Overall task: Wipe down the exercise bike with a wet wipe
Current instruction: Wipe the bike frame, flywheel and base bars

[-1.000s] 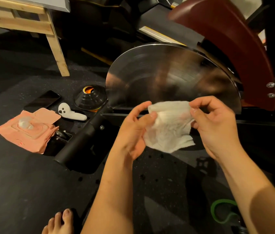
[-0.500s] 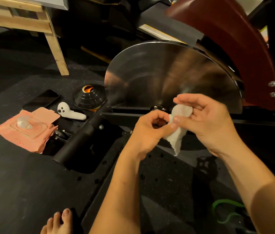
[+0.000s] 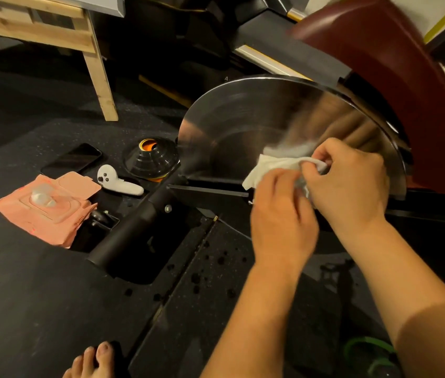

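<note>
Both hands hold the wet wipe (image 3: 269, 167) just before the flywheel (image 3: 257, 118), judged a regathering to present a usable face for wiping. Right hand (image 3: 349, 184): fingers curled, pinching the wipe's right end. Left hand (image 3: 281, 214): fingers curled round its lower edge. The wipe spreads leftward and above the left fingertips. Contact with the disc cannot be confirmed.
</note>
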Demonstrator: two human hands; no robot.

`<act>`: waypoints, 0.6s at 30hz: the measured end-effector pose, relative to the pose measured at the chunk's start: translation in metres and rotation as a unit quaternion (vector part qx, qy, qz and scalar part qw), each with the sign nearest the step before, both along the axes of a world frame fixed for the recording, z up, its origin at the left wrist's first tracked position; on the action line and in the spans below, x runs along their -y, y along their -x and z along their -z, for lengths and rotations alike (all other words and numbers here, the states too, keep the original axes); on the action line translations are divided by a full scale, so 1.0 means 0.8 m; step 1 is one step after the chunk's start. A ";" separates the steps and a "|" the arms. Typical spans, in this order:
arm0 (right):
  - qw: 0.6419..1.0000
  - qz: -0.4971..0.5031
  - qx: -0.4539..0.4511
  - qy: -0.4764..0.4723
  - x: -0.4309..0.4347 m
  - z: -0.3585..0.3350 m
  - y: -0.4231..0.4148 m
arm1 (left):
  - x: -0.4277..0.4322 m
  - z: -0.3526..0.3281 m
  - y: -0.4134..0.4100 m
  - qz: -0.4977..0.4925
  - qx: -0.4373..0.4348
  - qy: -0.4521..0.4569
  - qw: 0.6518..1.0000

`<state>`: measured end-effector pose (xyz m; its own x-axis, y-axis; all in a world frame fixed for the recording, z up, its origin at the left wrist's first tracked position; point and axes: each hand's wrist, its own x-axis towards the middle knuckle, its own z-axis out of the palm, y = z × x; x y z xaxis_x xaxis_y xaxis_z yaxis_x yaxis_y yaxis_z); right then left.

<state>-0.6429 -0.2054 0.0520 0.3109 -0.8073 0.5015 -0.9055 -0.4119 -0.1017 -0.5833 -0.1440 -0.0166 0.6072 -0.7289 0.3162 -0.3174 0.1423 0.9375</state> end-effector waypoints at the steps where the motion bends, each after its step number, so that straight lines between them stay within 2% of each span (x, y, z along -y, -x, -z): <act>1: 1.000 -0.003 -0.003 -0.008 0.000 -0.001 0.000 | 0.003 0.000 0.010 0.061 -0.019 -0.039 0.997; 3: 0.999 -0.029 -0.006 -0.024 -0.004 -0.007 0.001 | 0.017 0.014 0.026 0.131 -0.072 -0.108 0.983; 5: 0.998 -0.068 -0.004 -0.015 -0.011 -0.015 0.007 | 0.030 0.026 0.037 0.152 -0.041 -0.143 0.977; 7: 0.995 -0.099 -0.012 -0.009 -0.024 -0.018 0.015 | 0.055 0.035 0.020 0.124 -0.042 -0.171 0.977; 9: 0.992 -0.112 -0.043 -0.049 -0.041 -0.007 0.016 | 0.082 0.032 -0.029 0.049 -0.125 -0.193 0.972; 11: 0.984 -0.118 -0.086 -0.100 -0.053 0.013 0.012 | 0.099 0.030 -0.079 -0.002 -0.217 -0.221 0.951; 12: 0.983 -0.117 -0.087 -0.113 -0.054 0.020 0.010 | 0.102 0.029 -0.081 -0.018 -0.202 -0.209 0.957; 13: 0.985 -0.110 -0.065 -0.115 -0.053 0.021 0.009 | 0.098 0.026 -0.062 -0.039 -0.145 -0.185 0.971; 14: 0.990 -0.097 -0.025 -0.104 -0.049 0.018 0.008 | 0.088 0.023 -0.034 -0.006 -0.092 -0.167 0.982; 16: 0.994 -0.072 0.060 -0.060 -0.039 0.008 0.013 | 0.057 0.018 0.018 0.070 -0.120 -0.161 0.977; 18: 0.994 -0.066 0.073 -0.050 -0.033 0.005 0.023 | 0.054 0.037 0.008 0.111 -0.114 -0.187 0.969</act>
